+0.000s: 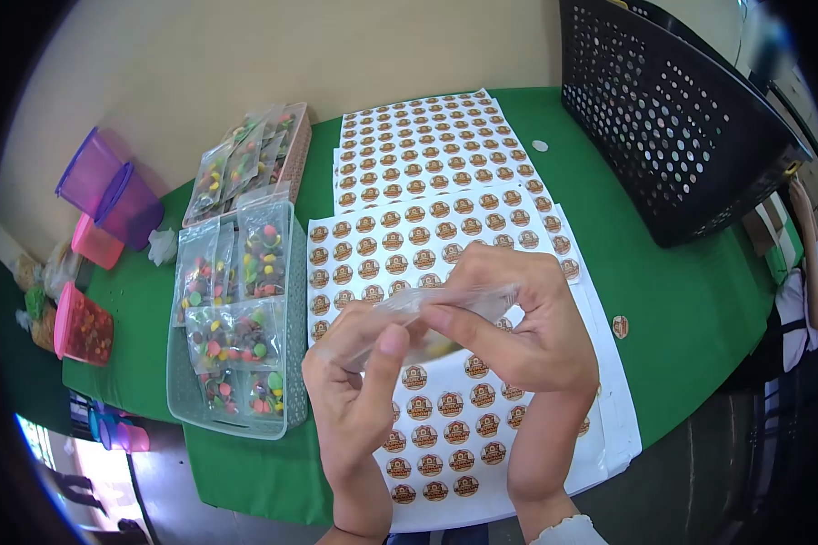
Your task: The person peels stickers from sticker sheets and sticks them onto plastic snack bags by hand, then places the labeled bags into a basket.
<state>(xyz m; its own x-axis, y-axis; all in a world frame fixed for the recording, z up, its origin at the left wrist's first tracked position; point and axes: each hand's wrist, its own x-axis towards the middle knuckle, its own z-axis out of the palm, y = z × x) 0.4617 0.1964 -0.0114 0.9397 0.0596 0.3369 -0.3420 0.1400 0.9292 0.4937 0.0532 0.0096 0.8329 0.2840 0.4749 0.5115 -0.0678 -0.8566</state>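
Note:
A clear plastic pouch is held up in front of me, above the sheets of round stickers. A little yellow shows through its underside, but most of what it contains is hidden. My left hand pinches one end of the pouch between thumb and fingers. At the other end, my right hand grips the upper edge, its thumb pressed against the plastic. Beneath both hands lies a white sheet printed with rows of round brown-and-gold labels; part of it is covered by my hands and forearms.
Left of the sheets, a pale plastic basket holds several pouches of colourful candies. Behind it stands a pinkish basket with more pouches. Purple bins and a pink-lidded tub are farther left. A tall black basket stands right, near another person's arm.

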